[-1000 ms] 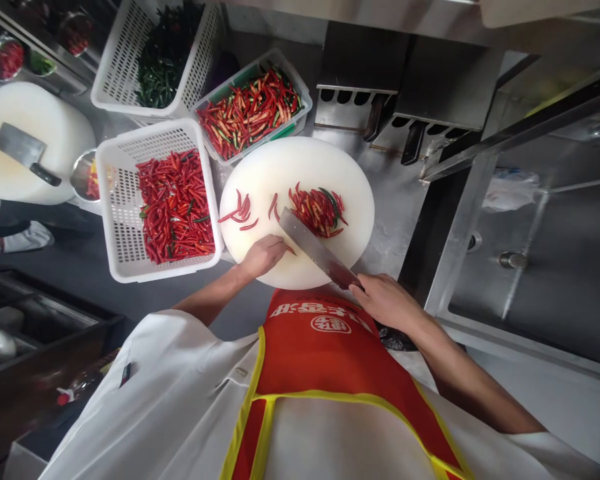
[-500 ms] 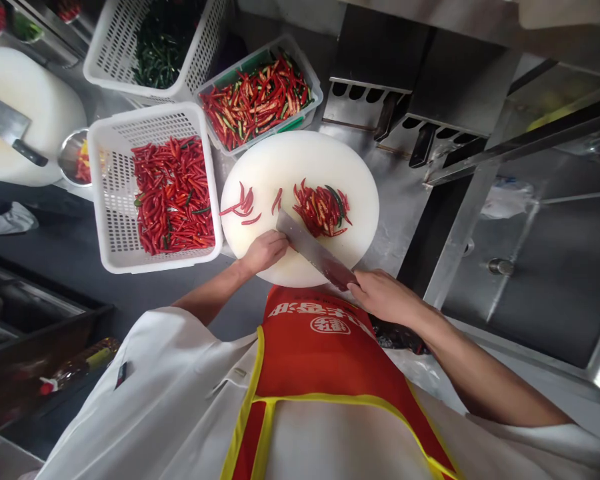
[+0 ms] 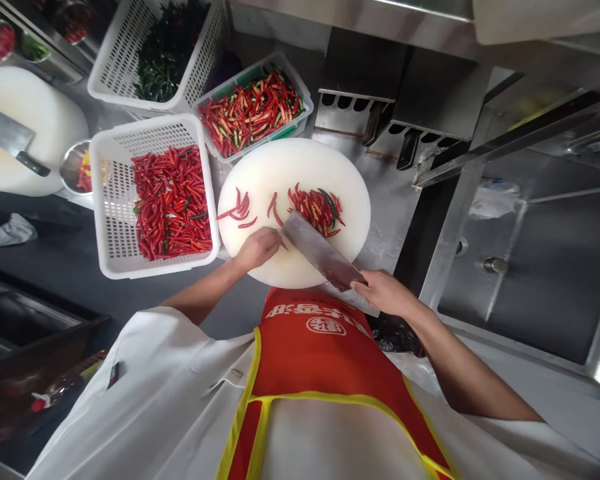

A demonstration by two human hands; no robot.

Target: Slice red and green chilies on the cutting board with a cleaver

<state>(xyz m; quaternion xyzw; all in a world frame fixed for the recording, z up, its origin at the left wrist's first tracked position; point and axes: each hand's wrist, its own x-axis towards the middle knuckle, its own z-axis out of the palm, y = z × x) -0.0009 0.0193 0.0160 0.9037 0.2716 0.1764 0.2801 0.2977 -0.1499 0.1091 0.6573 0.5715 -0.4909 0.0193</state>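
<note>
My right hand is closed round the handle of a cleaver, whose broad blade slants up and left over the round white cutting board. Left of the blade tip, my left hand is closed with its fingertips on a red chili pepper, mostly hidden by the fingers. Beyond the blade lies a heap of split red chilies with a dark green one on top. A few whole red chilies rest at the board's left side, and thin red pieces lie near its middle.
A white basket of red chilies stands left of the board. Behind are a clear tub of split chilies and a basket of green ones. Another board with a cleaver is far left; a sink is right.
The cleaver has shifted slightly right, away from my left hand, which has drawn a little left. Another red piece now lies beside the one near the board's middle.
</note>
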